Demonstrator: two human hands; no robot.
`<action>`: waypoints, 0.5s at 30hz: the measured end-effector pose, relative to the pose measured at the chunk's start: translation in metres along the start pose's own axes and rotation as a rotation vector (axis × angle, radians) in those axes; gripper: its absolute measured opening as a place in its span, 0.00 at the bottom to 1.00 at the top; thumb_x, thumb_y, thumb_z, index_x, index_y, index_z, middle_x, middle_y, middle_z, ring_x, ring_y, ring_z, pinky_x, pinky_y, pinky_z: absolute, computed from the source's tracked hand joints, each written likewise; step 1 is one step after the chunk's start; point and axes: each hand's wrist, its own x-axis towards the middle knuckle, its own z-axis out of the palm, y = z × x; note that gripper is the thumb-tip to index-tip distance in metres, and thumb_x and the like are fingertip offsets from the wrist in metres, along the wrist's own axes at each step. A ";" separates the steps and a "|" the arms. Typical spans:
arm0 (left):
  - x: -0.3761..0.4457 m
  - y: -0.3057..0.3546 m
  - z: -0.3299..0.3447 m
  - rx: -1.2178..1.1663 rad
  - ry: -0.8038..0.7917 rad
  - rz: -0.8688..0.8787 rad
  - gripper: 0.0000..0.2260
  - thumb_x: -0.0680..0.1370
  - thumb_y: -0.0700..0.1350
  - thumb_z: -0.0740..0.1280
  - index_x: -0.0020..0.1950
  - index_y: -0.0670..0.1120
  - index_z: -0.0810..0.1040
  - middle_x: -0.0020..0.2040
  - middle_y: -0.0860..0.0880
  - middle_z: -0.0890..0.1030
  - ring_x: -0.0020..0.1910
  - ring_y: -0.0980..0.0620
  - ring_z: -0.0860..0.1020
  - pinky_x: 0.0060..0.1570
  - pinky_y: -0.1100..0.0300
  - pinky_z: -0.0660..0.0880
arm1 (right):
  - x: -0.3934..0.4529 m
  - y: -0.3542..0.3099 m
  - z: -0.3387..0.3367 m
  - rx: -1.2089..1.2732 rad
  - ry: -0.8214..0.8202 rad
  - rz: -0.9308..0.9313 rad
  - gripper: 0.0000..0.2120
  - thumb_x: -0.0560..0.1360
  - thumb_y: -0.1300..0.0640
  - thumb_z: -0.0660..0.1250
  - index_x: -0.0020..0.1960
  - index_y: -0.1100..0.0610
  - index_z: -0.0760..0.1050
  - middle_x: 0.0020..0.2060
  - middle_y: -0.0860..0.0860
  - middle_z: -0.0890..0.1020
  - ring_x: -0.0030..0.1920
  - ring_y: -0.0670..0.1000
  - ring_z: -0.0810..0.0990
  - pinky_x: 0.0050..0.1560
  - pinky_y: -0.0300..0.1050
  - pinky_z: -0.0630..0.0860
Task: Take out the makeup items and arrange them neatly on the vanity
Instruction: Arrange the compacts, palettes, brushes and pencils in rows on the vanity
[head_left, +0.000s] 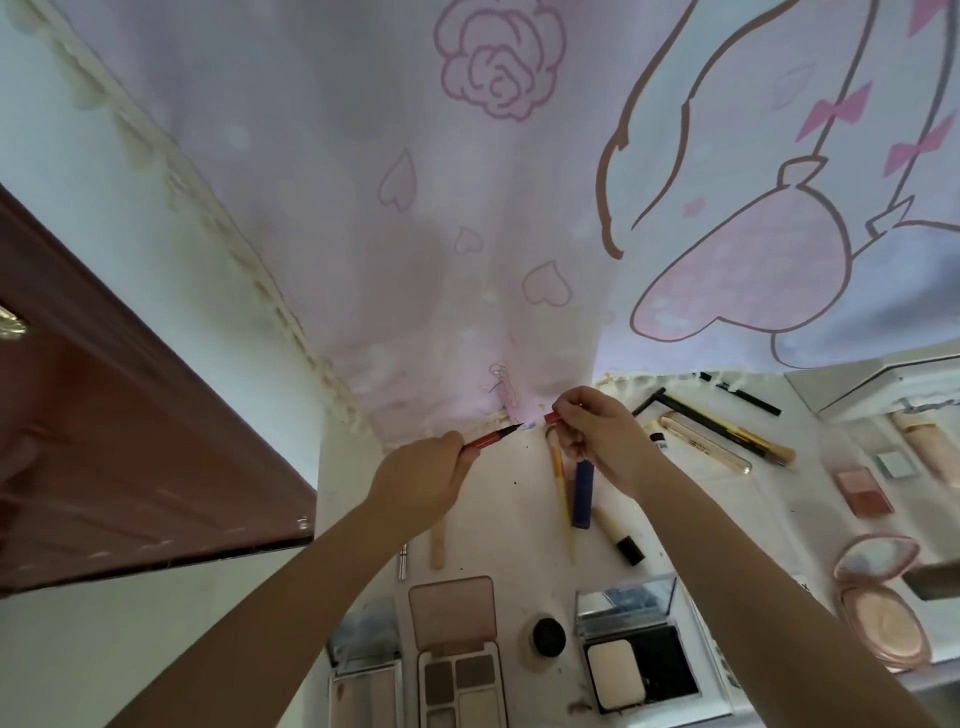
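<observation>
The left hand (415, 483) pinches a red liner pen (491, 436) by its barrel, tip bared and pointing toward 2 o'clock. Just beyond, at 3 o'clock from that tip, the right hand (597, 431) pinches the red cap (551, 417), mouth facing it, over the vanity (509, 499).
</observation>
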 end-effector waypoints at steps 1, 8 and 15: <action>-0.001 0.000 0.001 0.004 -0.010 -0.001 0.16 0.82 0.51 0.49 0.51 0.42 0.70 0.34 0.51 0.69 0.44 0.44 0.77 0.39 0.56 0.68 | 0.000 0.001 0.003 0.007 -0.003 0.005 0.12 0.79 0.66 0.56 0.37 0.60 0.69 0.23 0.50 0.71 0.26 0.48 0.65 0.27 0.39 0.61; -0.004 0.003 0.006 0.059 -0.026 0.010 0.17 0.82 0.52 0.48 0.53 0.42 0.71 0.46 0.44 0.80 0.44 0.44 0.78 0.39 0.57 0.68 | 0.005 0.012 0.015 0.044 -0.036 0.029 0.13 0.79 0.65 0.56 0.36 0.59 0.70 0.23 0.50 0.70 0.24 0.47 0.65 0.27 0.38 0.61; -0.006 0.008 0.011 0.017 -0.062 -0.002 0.16 0.82 0.51 0.49 0.55 0.42 0.71 0.47 0.44 0.79 0.43 0.45 0.78 0.39 0.56 0.69 | 0.009 0.023 0.025 -0.047 -0.130 0.042 0.11 0.79 0.66 0.56 0.38 0.60 0.69 0.20 0.48 0.73 0.22 0.46 0.67 0.25 0.37 0.64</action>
